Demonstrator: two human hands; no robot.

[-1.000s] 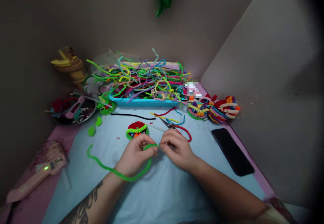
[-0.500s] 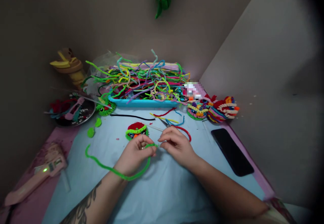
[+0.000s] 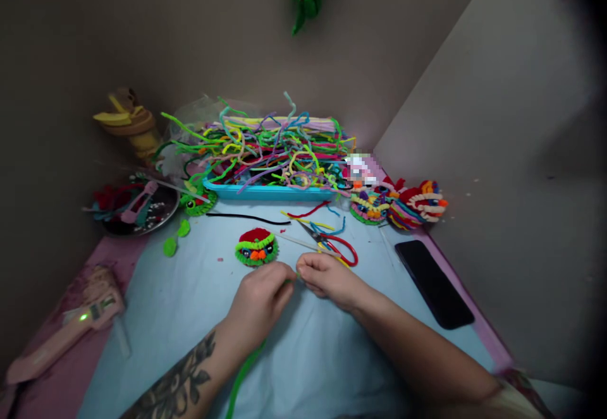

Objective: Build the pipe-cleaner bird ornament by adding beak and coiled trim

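My left hand (image 3: 260, 299) and my right hand (image 3: 327, 279) meet over the light blue mat (image 3: 308, 356), both pinching the end of a green pipe cleaner (image 3: 241, 376). Its tail runs back toward me under my left forearm. Just beyond my hands lies a small round red and green pipe-cleaner figure (image 3: 256, 247) with an orange nose. Red-handled scissors (image 3: 337, 245) lie just past my right hand.
A blue tray (image 3: 268, 190) heaped with coloured pipe cleaners stands at the back. Finished figures (image 3: 398, 204) lie at the right, a black phone (image 3: 434, 283) beside them. A glue gun (image 3: 66, 333) and a metal dish (image 3: 137, 207) are at the left.
My left hand has turned palm down and moved toward me. The green pipe cleaner's loop, which lay out to the left, has swung in under my left forearm.
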